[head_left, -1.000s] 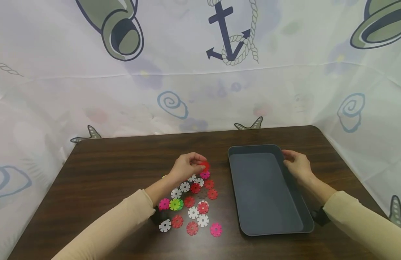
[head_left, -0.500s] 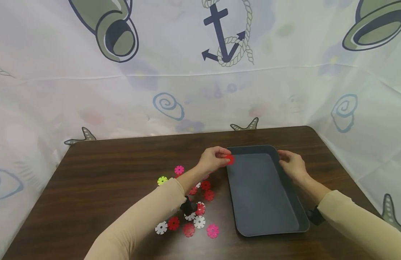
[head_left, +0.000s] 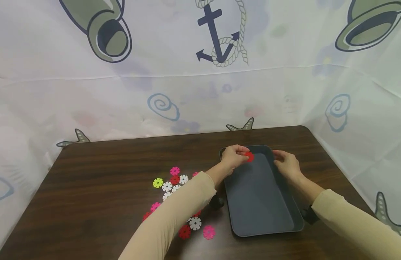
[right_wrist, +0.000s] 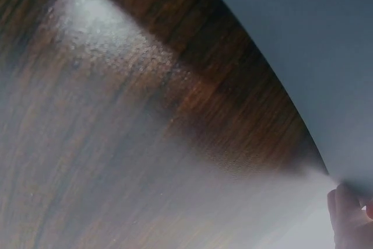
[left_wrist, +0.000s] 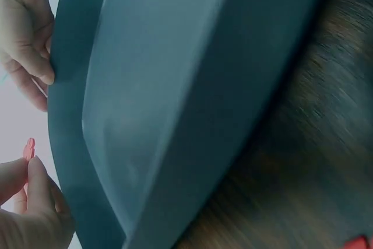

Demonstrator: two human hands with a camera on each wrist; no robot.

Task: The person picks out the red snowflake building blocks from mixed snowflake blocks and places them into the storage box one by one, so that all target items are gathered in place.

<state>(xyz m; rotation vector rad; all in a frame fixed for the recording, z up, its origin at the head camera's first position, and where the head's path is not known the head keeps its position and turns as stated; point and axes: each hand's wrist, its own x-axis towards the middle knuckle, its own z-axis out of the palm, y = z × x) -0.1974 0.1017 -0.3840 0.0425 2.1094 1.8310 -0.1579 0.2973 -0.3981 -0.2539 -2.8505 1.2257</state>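
Two hands in play, left hand and right hand, one grey tray, one held red disc! Nine o'clock of the tray, one bench: one yellow disc, four pink discs, at least four loose reds, five whites, one sleeve partly masking the count!

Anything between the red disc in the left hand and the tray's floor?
Nothing visible. The left hand pinches the red disc over the far end of the tray; the right hand sits aside, at the rim.
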